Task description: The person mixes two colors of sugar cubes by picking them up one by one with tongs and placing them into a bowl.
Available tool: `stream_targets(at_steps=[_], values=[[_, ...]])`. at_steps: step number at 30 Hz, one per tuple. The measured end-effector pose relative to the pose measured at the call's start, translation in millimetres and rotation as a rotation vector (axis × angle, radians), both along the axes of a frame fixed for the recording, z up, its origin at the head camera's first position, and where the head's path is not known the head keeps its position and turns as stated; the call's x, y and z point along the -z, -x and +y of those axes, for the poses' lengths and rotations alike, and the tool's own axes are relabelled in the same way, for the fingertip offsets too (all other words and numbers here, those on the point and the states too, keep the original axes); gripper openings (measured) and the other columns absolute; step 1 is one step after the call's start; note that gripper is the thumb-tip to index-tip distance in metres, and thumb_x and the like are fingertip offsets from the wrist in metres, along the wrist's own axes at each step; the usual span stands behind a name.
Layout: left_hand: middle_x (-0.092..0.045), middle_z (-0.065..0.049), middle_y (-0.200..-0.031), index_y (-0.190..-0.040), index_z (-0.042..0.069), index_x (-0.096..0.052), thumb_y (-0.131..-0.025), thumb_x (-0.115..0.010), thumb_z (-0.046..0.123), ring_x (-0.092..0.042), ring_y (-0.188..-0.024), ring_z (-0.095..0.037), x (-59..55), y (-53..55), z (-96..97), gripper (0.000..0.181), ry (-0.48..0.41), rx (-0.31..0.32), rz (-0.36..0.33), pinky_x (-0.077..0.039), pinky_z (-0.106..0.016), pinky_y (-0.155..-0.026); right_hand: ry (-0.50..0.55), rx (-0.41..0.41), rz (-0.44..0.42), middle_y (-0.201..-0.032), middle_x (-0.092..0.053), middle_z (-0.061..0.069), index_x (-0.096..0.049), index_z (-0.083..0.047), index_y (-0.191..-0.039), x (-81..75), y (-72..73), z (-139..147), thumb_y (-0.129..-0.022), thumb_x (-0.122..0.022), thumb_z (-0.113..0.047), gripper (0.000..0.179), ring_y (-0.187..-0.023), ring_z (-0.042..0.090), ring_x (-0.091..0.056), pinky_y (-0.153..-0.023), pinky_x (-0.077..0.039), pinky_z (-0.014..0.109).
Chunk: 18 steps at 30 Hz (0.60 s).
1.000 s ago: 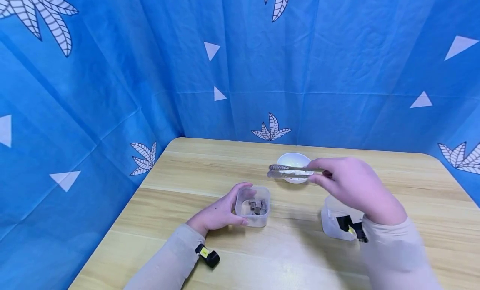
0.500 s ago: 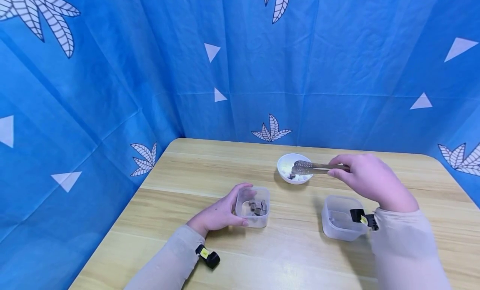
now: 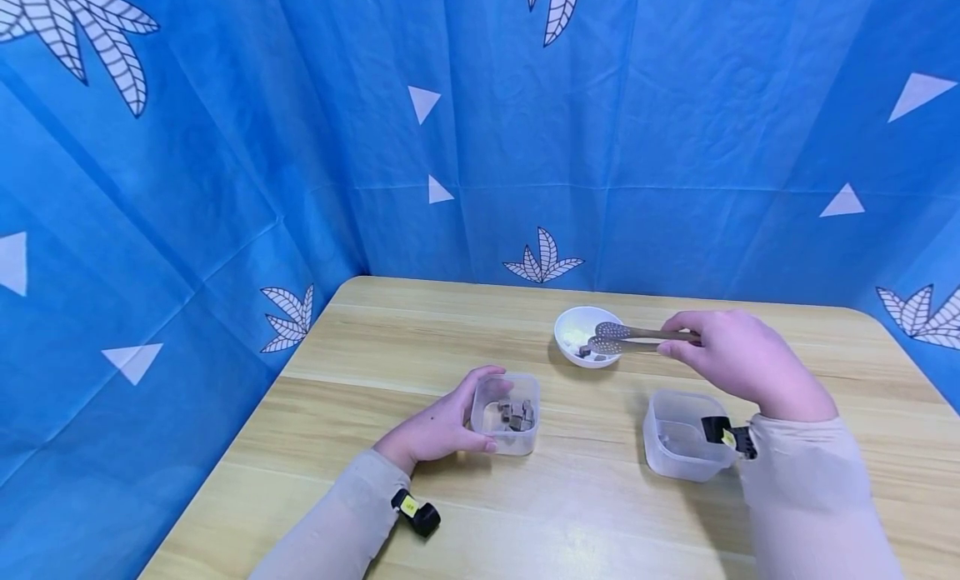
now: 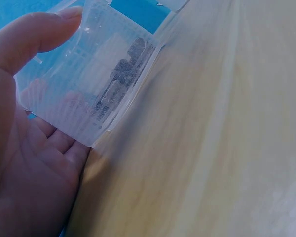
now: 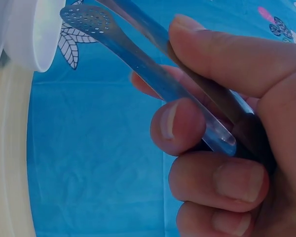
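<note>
Right grip (image 3: 738, 359) is pinching tongs (image 3: 637, 333); tips are standing wider apart than half a second ago, so probably unloaded. Dark piece (image 3: 584, 351) is lying beside them in white bowl (image 3: 573, 322), left of grip. Left grip (image 3: 438, 423) is holding clear box (image 3: 517, 444).

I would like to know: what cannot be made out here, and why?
Head: number of small pieces in the round white bowl, partly covered by perforated metal tongs.
Left wrist: count of dark grey cubes, blurred through their frosted square plastic box.
Head: the other frosted square box's right side, hidden by a black wrist camera.
Right wrist: bowl's far part, cut by top edge.
</note>
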<state>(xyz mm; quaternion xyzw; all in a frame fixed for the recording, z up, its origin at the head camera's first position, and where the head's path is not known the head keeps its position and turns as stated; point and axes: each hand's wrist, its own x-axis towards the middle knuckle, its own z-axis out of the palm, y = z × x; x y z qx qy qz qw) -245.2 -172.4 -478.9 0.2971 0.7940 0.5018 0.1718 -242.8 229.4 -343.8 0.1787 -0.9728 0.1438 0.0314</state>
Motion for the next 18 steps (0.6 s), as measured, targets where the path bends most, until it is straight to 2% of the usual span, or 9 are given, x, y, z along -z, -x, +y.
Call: stream_targets(at_steps=[4, 7, 10, 14, 18], values=[[-0.041, 0.011, -0.155, -0.159, 0.023, -0.020, -0.077, -0.086, 0.019, -0.035, -0.143, -0.017, -0.7, -0.6, 0.3, 0.106, -0.009, 0.003, 0.002, -0.022, -0.050, -0.118, 0.014, -0.002, 0.006, -0.098, -0.073, 0.000, -0.072, -0.017, -0.118, -2.0, -3.0, -1.4, -0.097, -0.067, -0.039, 0.031, -0.087, 0.021, -0.067, -0.074, -0.053, 0.052], [-0.040, 0.012, -0.155, -0.159, 0.023, -0.020, -0.077, -0.087, 0.020, -0.035, -0.144, -0.016, -1.2, -0.9, 0.7, 0.105, -0.012, 0.003, -0.007, -0.022, -0.049, -0.119, 0.031, -0.026, 0.044, -0.094, -0.073, -0.003, -0.073, -0.018, -0.117, -4.1, -6.5, -5.2, -0.097, -0.067, -0.039, 0.030, -0.083, 0.017, -0.066, -0.073, -0.053, 0.048], [-0.040, 0.013, -0.155, -0.159, 0.024, -0.021, -0.078, -0.086, 0.020, -0.034, -0.144, -0.014, -1.8, -1.5, 0.5, 0.104, -0.012, 0.001, -0.015, -0.021, -0.048, -0.119, 0.050, -0.070, 0.081, -0.081, -0.067, -0.009, -0.073, -0.020, -0.114, -5.8, -10.4, -13.3, -0.097, -0.068, -0.040, 0.027, -0.069, 0.012, -0.058, -0.063, -0.049, 0.039], [-0.040, 0.013, -0.155, -0.159, 0.024, -0.021, -0.079, -0.086, 0.019, -0.033, -0.144, -0.014, -2.1, -2.1, 0.0, 0.103, -0.014, 0.001, -0.023, -0.020, -0.047, -0.119, 0.078, -0.150, 0.105, -0.071, -0.058, -0.013, -0.074, -0.023, -0.113, -7.8, -15.9, -27.6, -0.097, -0.068, -0.039, 0.023, -0.059, 0.009, -0.048, -0.056, -0.041, 0.032], [-0.040, 0.013, -0.155, -0.158, 0.024, -0.021, -0.079, -0.086, 0.020, -0.033, -0.144, -0.014, -1.1, -1.7, 0.2, 0.103, -0.010, 0.000, -0.023, -0.021, -0.047, -0.119, 0.076, -0.220, 0.125, -0.078, -0.063, -0.016, -0.074, -0.022, -0.115, -7.2, -21.1, -42.0, -0.096, -0.070, -0.037, 0.025, -0.063, 0.005, -0.052, -0.061, -0.046, 0.033]])
